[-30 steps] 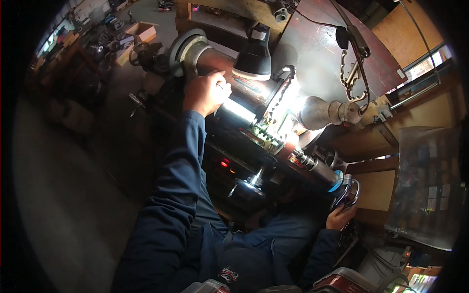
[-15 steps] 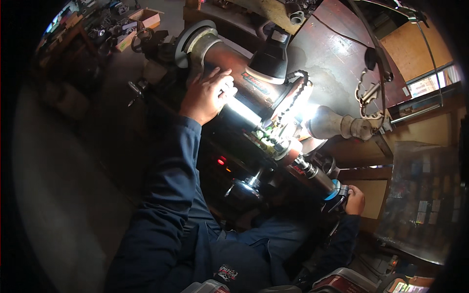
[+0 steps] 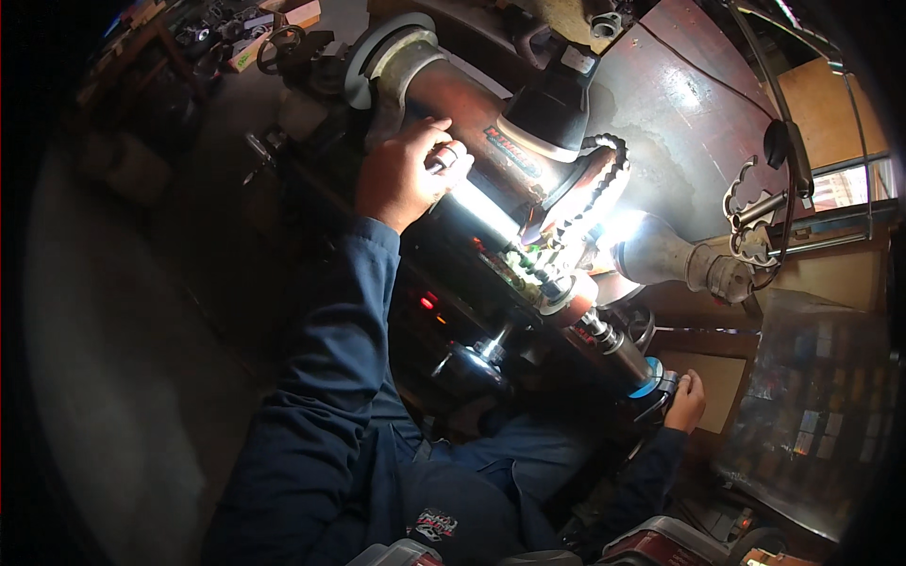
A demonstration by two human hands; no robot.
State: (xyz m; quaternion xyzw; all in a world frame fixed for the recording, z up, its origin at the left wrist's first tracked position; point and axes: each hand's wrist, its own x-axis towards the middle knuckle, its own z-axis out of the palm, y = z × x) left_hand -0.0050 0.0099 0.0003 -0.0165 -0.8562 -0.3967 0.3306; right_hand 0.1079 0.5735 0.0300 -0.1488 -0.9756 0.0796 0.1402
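Observation:
A large reddish-brown machine housing (image 3: 453,118) stands in front of me, tilted across the view. My left hand (image 3: 406,174) is closed against its near side, fingers curled; whatever sits inside them is hidden. From the brightly lit middle of the machine a metal spindle (image 3: 604,332) runs down to the right. A blue ring (image 3: 649,377) surrounds its outer end. Beside that ring, my right hand (image 3: 686,401) is closed on a small grey metal part (image 3: 668,385), partly covered by the fingers. Below the spindle, a shiny round metal piece (image 3: 477,363) sits near my lap.
A lit lamp (image 3: 651,250) shines on the middle of the machine, beside a segmented black hose (image 3: 613,170). Scalloped metal pieces (image 3: 750,212) hang at the right. A plastic-covered panel (image 3: 802,415) stands lower right. Clear plastic boxes (image 3: 665,542) are at the bottom edge.
The whole view has shifted, moving the machine slightly rightward in the picture. My left fingers have curled tighter. My right hand remains at the spindle's outer end, its fingers slightly repositioned.

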